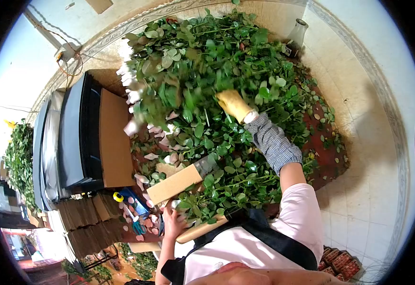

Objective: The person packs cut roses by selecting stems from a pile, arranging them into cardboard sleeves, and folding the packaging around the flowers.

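Note:
My right hand (235,105), in a yellow glove with a checked sleeve, reaches into a heap of leafy roses (207,57). Its fingers are closed on rose stems, partly hidden by leaves, and the foliage to its left is blurred by motion. Bare and low on the left, my left hand (173,222) is at the lower end of a folded cardboard piece (175,184), its fingers curled against it. Clear plastic (207,165) shows at the cardboard's far end. A pale rose head (175,204) lies just above my left hand. Pale rose heads (131,95) line the heap's left side.
Scissors (136,223) with teal handles, a yellow roll (117,196) and loose petals lie left of my left hand. Grey boxes (72,128) and stacked cardboard (81,213) stand farther left. A glass vase (298,31) stands by the tiled wall at the back.

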### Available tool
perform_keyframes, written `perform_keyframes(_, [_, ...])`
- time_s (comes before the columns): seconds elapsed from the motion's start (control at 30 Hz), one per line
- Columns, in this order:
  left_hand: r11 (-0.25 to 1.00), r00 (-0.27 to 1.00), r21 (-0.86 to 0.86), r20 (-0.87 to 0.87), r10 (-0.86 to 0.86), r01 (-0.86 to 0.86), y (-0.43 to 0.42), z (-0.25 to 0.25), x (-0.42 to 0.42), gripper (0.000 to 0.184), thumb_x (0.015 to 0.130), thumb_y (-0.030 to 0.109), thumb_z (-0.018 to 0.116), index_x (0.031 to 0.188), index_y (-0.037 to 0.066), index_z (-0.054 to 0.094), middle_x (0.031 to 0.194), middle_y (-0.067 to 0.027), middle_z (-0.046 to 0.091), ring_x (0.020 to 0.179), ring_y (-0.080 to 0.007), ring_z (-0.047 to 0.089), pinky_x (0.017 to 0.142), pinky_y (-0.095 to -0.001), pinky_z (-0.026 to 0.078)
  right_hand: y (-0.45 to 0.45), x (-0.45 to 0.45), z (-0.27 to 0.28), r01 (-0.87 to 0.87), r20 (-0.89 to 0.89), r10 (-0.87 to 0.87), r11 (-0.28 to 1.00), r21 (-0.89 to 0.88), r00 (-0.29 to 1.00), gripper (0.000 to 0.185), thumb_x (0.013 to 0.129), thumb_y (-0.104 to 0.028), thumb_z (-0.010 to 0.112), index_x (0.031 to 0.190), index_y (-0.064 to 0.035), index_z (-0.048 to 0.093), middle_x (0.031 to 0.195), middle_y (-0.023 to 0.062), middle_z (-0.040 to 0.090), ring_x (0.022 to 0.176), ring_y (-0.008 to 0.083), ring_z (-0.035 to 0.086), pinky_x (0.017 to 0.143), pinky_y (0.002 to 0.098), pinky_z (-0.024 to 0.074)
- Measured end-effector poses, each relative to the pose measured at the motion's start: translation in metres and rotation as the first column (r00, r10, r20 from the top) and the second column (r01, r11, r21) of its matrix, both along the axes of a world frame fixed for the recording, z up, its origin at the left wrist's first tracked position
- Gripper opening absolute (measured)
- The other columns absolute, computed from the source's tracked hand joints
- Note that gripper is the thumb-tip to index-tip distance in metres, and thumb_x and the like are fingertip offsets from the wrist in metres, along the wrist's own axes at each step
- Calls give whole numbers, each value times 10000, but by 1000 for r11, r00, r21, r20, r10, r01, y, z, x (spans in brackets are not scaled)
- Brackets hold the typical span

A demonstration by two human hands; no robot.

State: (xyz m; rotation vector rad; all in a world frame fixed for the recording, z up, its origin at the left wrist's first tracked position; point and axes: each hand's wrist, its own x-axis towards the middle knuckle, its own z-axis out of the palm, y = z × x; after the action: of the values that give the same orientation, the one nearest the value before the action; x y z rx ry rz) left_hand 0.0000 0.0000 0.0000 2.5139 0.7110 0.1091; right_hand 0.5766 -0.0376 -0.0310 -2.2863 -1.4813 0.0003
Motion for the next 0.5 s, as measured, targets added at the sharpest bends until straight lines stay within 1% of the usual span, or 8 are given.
perform_keyframes(0.03, [998,1000,54,-12,-17,18,1,0,4,503,573,78,797,1028,-34,615,1432,-255,428,1209,-455,465,1022,-514,400,-9,0,-11,-68,63,57,981,180,996,469,796,-73,736,1231,-124,570,1114,103,654,1068,247,597,921,455,498])
perform_keyframes(0.13, [999,999,43,15,-30,30,-12,6,-10,480,568,74,789,998,-34,605,1424,-257,434,1194,-458,468,1005,-519,404,-38,-27,-16,-67,160,64,998,11,985,113,889,-138,606,962,-59,640,888,149,668,857,343,664,956,403,482])
perform_keyframes(0.2, [999,999,39,31,-21,19,-6,6,-1,482,566,68,780,1002,-31,600,1433,-254,424,1202,-460,460,1009,-525,400,-36,-30,-17,-103,320,118,993,-64,940,68,866,-92,581,894,-60,633,832,154,667,834,345,673,953,406,480])
perform_keyframes(0.23, [999,999,37,46,-16,14,-10,5,-6,486,571,60,775,1012,-36,597,1430,-251,423,1204,-458,457,1011,-520,401,-45,-57,37,-36,109,72,953,-300,991,77,842,-60,582,899,-65,634,842,153,676,858,335,678,952,415,479])
perform_keyframes(0.3, [1000,1000,13,30,-3,3,-8,3,-5,509,573,52,771,1043,-38,598,1424,-250,427,1205,-456,459,1013,-511,403,-48,-76,82,-30,140,67,968,-249,988,173,810,-26,576,947,-72,670,872,147,704,890,325,692,953,438,476])
perform_keyframes(0.37, [1000,999,20,48,-1,0,-6,0,-3,522,568,45,773,1053,-36,598,1418,-250,433,1191,-455,466,1006,-504,409,-46,-81,94,-28,102,97,844,-535,990,248,806,-32,586,1023,-99,683,979,136,713,932,328,689,971,454,471])
perform_keyframes(0.4, [999,996,46,86,-11,7,-6,-1,-2,523,562,44,771,1051,-34,601,1416,-249,436,1173,-456,475,996,-508,415,-56,-83,95,-46,80,104,844,-534,991,183,871,-81,578,1020,-61,683,1054,104,702,998,272,671,940,325,492])
perform_keyframes(0.5, [999,996,35,87,-8,5,-5,1,-2,483,560,42,758,1003,-48,587,1430,-252,430,1123,-442,493,976,-504,425,-79,-89,47,-37,161,176,776,-630,971,273,936,-99,511,1189,-58,608,1164,107,666,1031,251,650,931,355,503])
